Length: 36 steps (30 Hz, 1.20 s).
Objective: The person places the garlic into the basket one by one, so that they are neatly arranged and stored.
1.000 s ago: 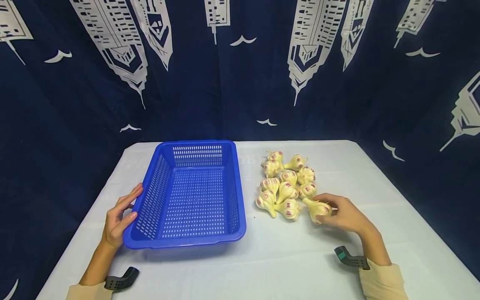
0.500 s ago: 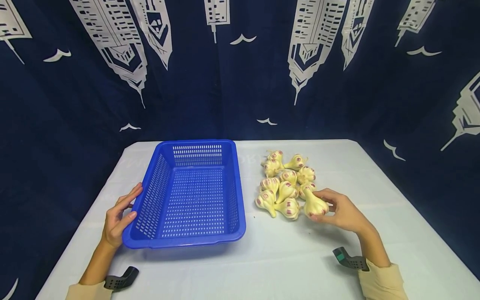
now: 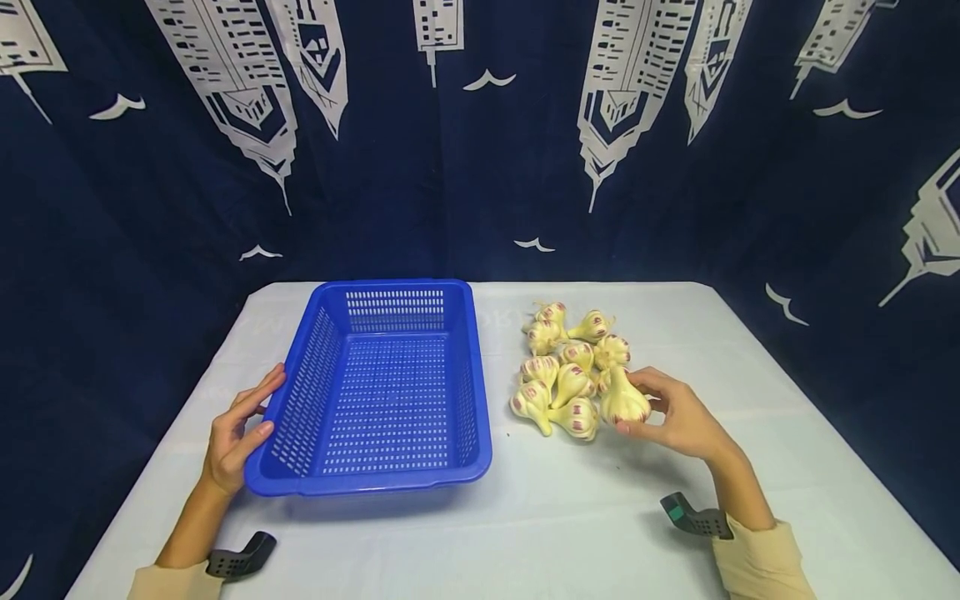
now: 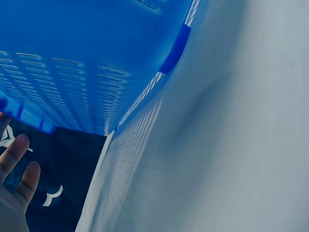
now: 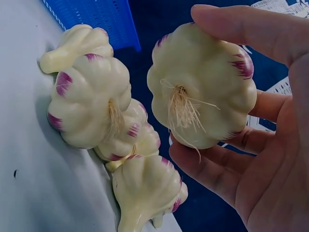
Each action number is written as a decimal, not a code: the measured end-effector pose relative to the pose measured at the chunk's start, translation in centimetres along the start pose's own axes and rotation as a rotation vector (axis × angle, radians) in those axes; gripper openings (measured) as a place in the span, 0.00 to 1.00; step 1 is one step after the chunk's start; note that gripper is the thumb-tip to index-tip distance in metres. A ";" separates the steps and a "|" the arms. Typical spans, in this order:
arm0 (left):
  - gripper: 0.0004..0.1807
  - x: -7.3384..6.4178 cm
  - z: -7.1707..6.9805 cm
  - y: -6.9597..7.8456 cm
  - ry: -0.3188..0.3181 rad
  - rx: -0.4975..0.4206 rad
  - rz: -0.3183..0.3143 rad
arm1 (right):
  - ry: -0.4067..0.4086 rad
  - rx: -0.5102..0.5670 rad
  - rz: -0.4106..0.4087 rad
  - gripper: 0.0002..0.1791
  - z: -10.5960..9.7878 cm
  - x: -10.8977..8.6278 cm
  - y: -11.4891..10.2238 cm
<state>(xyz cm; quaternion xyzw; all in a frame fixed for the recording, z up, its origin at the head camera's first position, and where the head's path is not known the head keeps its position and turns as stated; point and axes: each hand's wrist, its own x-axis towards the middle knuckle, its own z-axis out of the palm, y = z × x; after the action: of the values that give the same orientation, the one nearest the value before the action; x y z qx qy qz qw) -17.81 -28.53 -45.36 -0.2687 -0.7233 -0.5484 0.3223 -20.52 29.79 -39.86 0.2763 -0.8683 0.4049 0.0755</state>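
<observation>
Quantity of garlic bulbs: eleven. One is gripped and ten lie on the tabletop (image 3: 525,537).

Right hand (image 3: 684,422): holds one garlic bulb (image 3: 625,402) between thumb and fingers, the grip spread to the width of the bulb. The bulb is to the right of the tabletop's centre, at the near right side of the group; its stem points toward the far edge. In the right wrist view its root tuft faces the camera. In the head view it partly covers one lying bulb.

Ten lying bulbs (image 3: 575,382): clustered right of centre, running from near the far edge toward the middle of the tabletop, many touching one another, stems in various directions.

Left hand (image 3: 234,442): fingers extended and thumb spread wide, resting against the left rim of the basket.

Basket (image 3: 382,483): quantity one, blue, perforated, rectangular. It occupies the left half of the tabletop, with its far rim at the far edge.

Wrist units: quantity two, dark, one per wrist (image 3: 242,558) (image 3: 696,518). Backdrop (image 3: 480,183): one, navy with white building prints, behind the far edge.
</observation>
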 end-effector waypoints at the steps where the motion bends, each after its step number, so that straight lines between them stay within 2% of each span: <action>1: 0.32 0.0 0.0 0.0 0.001 0.001 0.000 | 0.004 -0.003 -0.009 0.29 0.0 0.1 -0.2; 10: 0.32 0.0 -0.1 -0.1 -0.004 0.002 0.004 | 0.016 -0.089 -0.089 0.31 -0.1 2.2 -1.5; 16: 0.32 0.3 0.0 0.1 -0.003 0.008 0.003 | -0.019 -0.083 -0.116 0.30 0.3 4.0 -2.0; 22: 0.32 0.2 0.0 0.1 -0.001 0.015 -0.005 | -0.066 -0.062 -0.106 0.31 0.9 5.4 -2.5; 29: 0.32 0.1 -0.2 0.1 -0.001 0.024 0.001 | -0.122 0.049 -0.113 0.31 1.4 7.0 -3.8; 36: 0.32 -0.1 -0.2 -0.1 -0.005 0.013 0.007 | -0.142 0.091 -0.123 0.29 1.7 8.5 -4.9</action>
<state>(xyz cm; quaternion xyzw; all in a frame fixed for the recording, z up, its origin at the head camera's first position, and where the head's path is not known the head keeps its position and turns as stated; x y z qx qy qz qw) -17.73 -28.71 -45.47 -0.2707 -0.7266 -0.5418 0.3243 -24.81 22.38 -34.70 0.3600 -0.8337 0.4179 0.0260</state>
